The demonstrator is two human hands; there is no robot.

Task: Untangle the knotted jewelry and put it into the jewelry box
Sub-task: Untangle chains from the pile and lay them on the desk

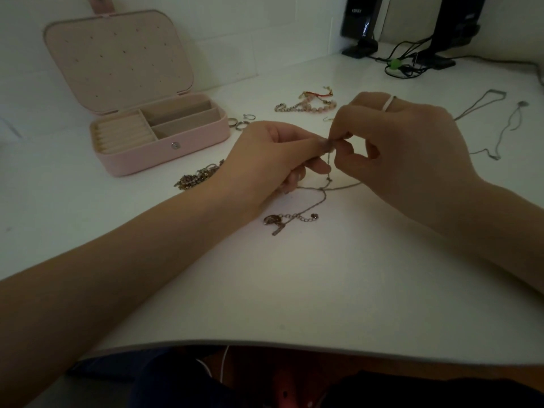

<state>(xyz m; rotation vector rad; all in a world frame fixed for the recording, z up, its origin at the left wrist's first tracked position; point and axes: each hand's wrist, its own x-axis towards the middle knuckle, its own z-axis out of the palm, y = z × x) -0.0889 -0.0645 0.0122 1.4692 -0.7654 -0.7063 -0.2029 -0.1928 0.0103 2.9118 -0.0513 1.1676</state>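
Note:
A thin knotted silver chain (323, 189) hangs from my fingertips down to the white table, ending in a clasp and small pendants (276, 222). My left hand (265, 160) and my right hand (406, 142) pinch the chain's upper part together at the centre, fingertips touching. A small knot shows just below the fingers. The pink jewelry box (164, 151) stands open at the left, its lid tilted back, its ring rolls and compartments showing nothing inside.
Rings (240, 122) lie beside the box. A pink bead bracelet pile (306, 104) lies behind my hands, a sparkly chain heap (197, 175) by my left wrist, thin silver necklaces (497, 122) at the right. Black speakers and cables (412, 60) stand at the back right.

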